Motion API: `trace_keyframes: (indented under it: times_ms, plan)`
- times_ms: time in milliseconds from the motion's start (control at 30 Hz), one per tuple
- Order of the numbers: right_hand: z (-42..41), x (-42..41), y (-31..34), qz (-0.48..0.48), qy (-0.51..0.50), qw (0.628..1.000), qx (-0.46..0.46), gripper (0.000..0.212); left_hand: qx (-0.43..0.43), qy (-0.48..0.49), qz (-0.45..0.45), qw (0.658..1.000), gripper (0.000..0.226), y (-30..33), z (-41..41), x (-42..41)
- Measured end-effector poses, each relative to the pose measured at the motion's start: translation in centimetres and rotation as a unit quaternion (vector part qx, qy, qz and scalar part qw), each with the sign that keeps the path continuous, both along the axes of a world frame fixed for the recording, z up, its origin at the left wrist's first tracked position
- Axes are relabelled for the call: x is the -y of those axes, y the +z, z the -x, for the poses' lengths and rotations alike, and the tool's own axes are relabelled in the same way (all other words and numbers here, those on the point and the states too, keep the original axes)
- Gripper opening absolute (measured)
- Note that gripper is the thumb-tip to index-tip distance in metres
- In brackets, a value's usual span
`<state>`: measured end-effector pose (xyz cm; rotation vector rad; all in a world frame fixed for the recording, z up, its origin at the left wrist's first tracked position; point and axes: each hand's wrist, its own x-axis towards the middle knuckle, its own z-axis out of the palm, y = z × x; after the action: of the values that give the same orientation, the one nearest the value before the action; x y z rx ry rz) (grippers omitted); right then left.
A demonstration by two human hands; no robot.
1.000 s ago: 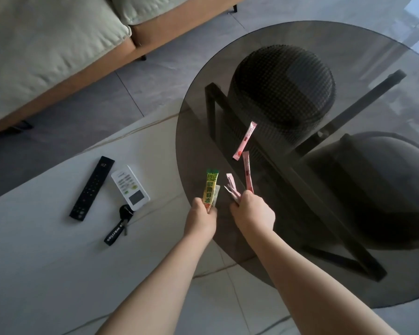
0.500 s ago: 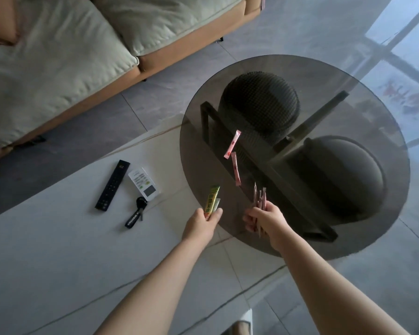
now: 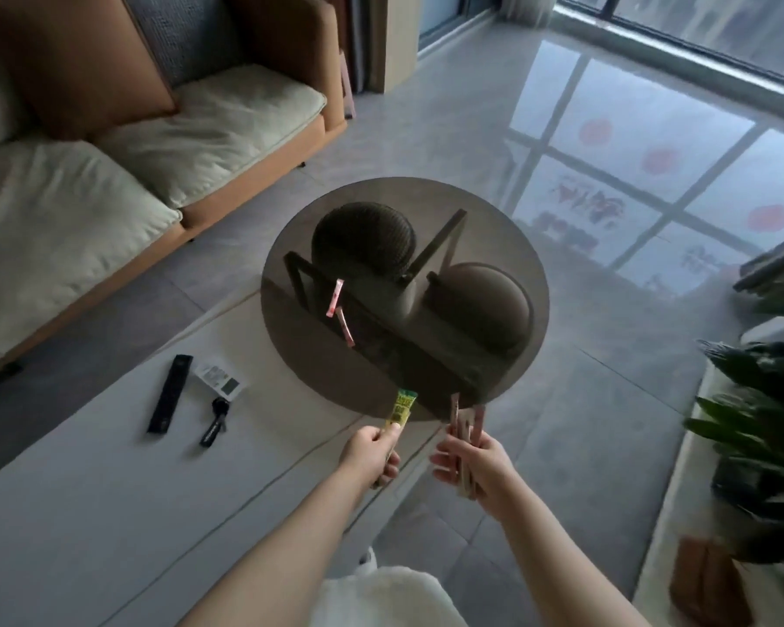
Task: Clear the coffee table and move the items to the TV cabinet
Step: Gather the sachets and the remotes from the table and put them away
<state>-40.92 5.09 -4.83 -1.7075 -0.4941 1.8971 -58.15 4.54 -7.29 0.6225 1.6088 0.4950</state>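
My left hand grips a yellow-green snack stick packet, held up near the front rim of the round smoked-glass table. Just to its right, my right hand holds a bundle of pink stick packets. Two more pink packets lie on the glass, left of centre. On the white marble table lie a black remote, a white remote and a key with a black strap.
A sofa with pale cushions stands at the back left. Two round dark stools show under the glass. Potted plants stand at the right, and large windows run along the back right over glossy floor tiles.
Both hands have drawn back from over the glass table toward me, still holding their packets. The view has risen and widened, as if I stood up and stepped back.
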Motion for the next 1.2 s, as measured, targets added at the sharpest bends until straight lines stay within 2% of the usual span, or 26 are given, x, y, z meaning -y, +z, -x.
trace_keyframes:
  times_ms: [267, 467, 667, 900, 1000, 1133, 1200]
  plan:
    - [-8.5, 11.9, 3.6, -0.009, -0.099, 0.995, 0.028, 0.009, -0.01, -0.1, -0.025, 0.995, 0.031, 5.5, -9.5, 7.5]
    - [-13.8, 20.5, 6.1, -0.032, -0.184, 0.982, 0.012, 0.01, -0.007, -0.181, -0.042, 0.983, 0.03, 9.1, -16.3, 14.0]
    - [-17.0, 27.0, 8.0, -0.057, -0.287, 0.956, 0.003, 0.012, -0.007, -0.291, -0.064, 0.955, 0.03, 11.7, -20.7, 18.8]
    - [-17.9, 35.0, 9.0, -0.062, -0.419, 0.906, 0.026, 0.011, -0.01, -0.437, -0.081, 0.896, 0.027, 13.5, -23.6, 23.6]
    - [-17.0, 39.1, 9.2, -0.052, -0.491, 0.869, 0.036, 0.016, -0.009, -0.495, -0.083, 0.865, 0.026, 13.9, -23.7, 26.2]
    - [-14.4, 45.2, 9.2, -0.049, -0.572, 0.817, 0.049, 0.008, 0.011, -0.544, -0.052, 0.837, 0.023, 13.8, -23.4, 30.2]
    - [-12.9, 48.3, 9.0, -0.046, -0.612, 0.788, 0.053, 0.014, 0.025, -0.57, -0.036, 0.821, 0.019, 13.5, -23.3, 32.6]
